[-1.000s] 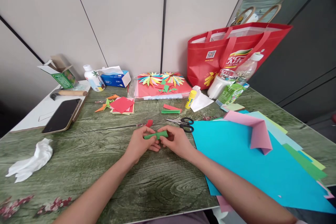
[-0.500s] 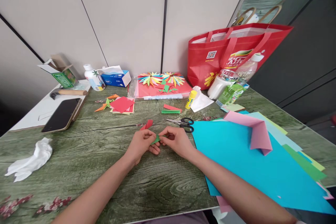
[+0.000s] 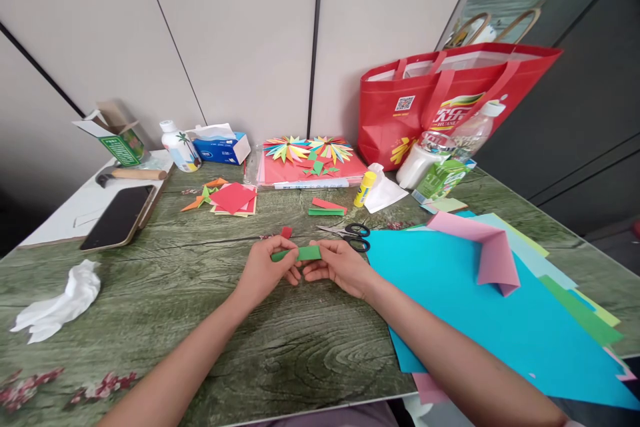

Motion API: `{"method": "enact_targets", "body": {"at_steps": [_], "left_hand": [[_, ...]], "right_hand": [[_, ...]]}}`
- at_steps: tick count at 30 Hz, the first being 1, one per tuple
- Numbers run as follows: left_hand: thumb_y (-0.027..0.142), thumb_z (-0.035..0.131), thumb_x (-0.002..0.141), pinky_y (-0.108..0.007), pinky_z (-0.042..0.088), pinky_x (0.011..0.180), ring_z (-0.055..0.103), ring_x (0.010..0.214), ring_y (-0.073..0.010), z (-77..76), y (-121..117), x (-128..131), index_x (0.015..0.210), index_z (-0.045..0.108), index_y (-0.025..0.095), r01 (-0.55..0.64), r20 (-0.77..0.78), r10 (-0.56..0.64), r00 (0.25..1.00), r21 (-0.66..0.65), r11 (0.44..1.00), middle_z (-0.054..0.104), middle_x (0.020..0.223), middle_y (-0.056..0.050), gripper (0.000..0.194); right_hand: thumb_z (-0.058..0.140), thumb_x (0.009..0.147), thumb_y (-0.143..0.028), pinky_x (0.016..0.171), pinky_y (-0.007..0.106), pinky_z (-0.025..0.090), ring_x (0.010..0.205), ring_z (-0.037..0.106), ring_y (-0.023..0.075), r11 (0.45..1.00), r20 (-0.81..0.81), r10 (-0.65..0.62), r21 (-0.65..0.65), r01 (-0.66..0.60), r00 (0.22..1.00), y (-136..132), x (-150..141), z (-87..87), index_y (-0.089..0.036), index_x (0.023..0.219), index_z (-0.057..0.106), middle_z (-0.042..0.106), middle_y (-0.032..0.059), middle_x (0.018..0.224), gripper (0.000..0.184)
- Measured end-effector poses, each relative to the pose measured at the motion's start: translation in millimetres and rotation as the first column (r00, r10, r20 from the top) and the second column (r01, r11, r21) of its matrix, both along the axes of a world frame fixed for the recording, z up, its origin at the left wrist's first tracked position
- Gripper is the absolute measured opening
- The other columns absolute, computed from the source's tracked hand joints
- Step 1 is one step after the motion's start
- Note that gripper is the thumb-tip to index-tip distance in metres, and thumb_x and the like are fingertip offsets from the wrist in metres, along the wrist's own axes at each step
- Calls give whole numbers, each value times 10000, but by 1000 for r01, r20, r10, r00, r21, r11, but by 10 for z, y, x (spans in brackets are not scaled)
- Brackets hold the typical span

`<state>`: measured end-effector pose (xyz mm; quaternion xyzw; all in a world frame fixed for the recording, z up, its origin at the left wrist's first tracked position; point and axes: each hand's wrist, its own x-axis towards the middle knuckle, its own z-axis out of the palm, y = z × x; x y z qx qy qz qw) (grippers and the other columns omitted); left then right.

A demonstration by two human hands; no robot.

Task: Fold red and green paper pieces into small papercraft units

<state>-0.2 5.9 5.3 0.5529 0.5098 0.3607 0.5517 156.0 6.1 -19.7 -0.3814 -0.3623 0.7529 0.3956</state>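
A green paper strip (image 3: 309,253) is stretched level between my two hands, just above the table. My left hand (image 3: 265,263) pinches its left part between thumb and fingers. At the strip's right end, my right hand (image 3: 345,267) grips it the same way. Behind my left hand lies a red paper piece (image 3: 286,232), partly covered by the fingers. Black-handled scissors (image 3: 350,232) rest just beyond my right hand. Farther back are a folded red strip (image 3: 327,205) and a folded green strip (image 3: 323,212), with a yellow glue stick (image 3: 365,189) standing to their right.
Blue paper sheets (image 3: 430,300) with a folded pink paper (image 3: 493,247) cover the right side. Paper stars lie on a red paper pack (image 3: 280,173) at the back. Left are a phone (image 3: 117,217), a hammer (image 3: 135,174) and a crumpled tissue (image 3: 65,300). A red bag (image 3: 390,113) stands behind.
The green strip now shows longer and flatter between my hands, where before it was mostly covered. My fingers have shifted apart along it, the right hand now at its right end.
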Motion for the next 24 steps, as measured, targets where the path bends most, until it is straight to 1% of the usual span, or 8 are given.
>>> {"method": "enact_targets", "body": {"at_steps": [3,6,10,12,15,17,21,24], "left_hand": [[205,576,685,-232,504,440,592,422,-129,-1,-4,2,729,544,133,20,-37,-18,999,35,999,606,506,7,90],[185,561,685,-225,494,434,590,414,-127,1,-12,2,733,550,126,38,-70,-35,997,44,998,609,503,5,77],[196,542,706,-237,500,441,596,415,-135,36,-37,17,728,547,120,61,-66,-60,996,14,998,603,478,4,79],[211,543,717,-233,497,433,594,404,-135,52,-48,28,722,543,118,60,-64,-60,996,-2,998,600,467,3,93],[230,554,722,-242,509,439,603,416,-141,55,-56,38,725,540,116,62,-34,-62,997,-17,998,608,482,-3,115],[236,565,718,-263,525,455,609,433,-147,45,-53,37,729,541,113,62,-9,-62,998,-26,998,611,498,-6,125],[276,587,714,-291,543,482,609,453,-149,27,-37,26,706,542,109,80,45,-78,996,-49,996,606,510,-10,174],[322,586,724,-297,547,501,618,479,-155,27,-27,17,698,543,110,107,97,-101,990,-63,992,612,517,-18,218]], "right_hand": [[602,739,-446,490,182,537,491,613,87,994,0,76,-79,-76,997,20,34,22,-100,722,638,654,51,622,348],[633,734,-386,485,152,530,491,615,77,974,-29,154,-167,-157,988,38,79,38,-87,768,635,660,52,633,301],[732,648,-268,507,106,509,501,596,42,965,-70,96,-236,-110,993,40,110,37,-103,751,624,640,5,622,222],[755,612,-259,493,104,497,499,582,35,973,-41,87,-209,-94,995,31,109,31,-110,752,628,641,0,643,240],[765,579,-298,487,143,498,497,562,45,991,56,85,-104,-78,995,9,88,21,-113,742,637,624,-9,620,279],[766,561,-326,504,178,506,509,558,58,998,117,58,-36,-54,991,-6,66,18,-112,732,637,615,-12,603,303],[755,552,-358,518,214,502,506,543,66,998,196,7,67,-21,981,-21,30,30,-116,714,629,608,-16,591,318],[748,556,-362,516,216,490,515,536,70,994,231,-3,107,-23,973,-18,32,41,-123,701,628,601,-21,582,304]]}}
